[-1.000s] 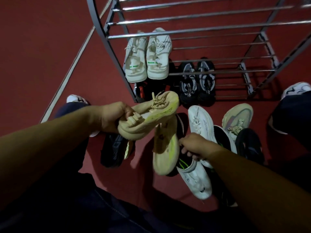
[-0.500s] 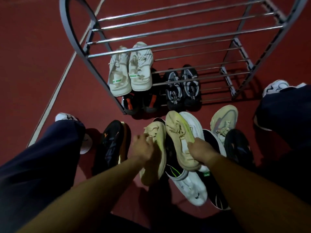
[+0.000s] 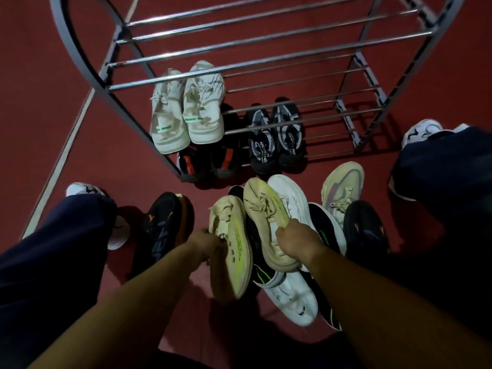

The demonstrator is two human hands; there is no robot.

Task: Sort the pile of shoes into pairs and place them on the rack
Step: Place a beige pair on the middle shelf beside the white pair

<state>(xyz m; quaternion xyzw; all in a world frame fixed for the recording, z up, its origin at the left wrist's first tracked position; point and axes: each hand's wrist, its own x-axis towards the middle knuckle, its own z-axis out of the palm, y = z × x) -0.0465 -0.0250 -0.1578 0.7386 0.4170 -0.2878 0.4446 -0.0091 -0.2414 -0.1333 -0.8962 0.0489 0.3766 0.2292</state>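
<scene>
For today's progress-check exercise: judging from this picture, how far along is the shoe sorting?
Done: three pairs on the rack: white sneakers, black-and-white shoes, black-and-red shoes below. In hand: the beige-and-neon pair, left hand holding one, right hand the other. Left: the floor pile, including a white sneaker and a black-and-orange shoe.

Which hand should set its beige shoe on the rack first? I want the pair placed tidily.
Right, probably. The right hand grips its beige shoe upright, toe nearest the rack. The left hand holds its shoe tipped on its side, lower and farther back.
</scene>
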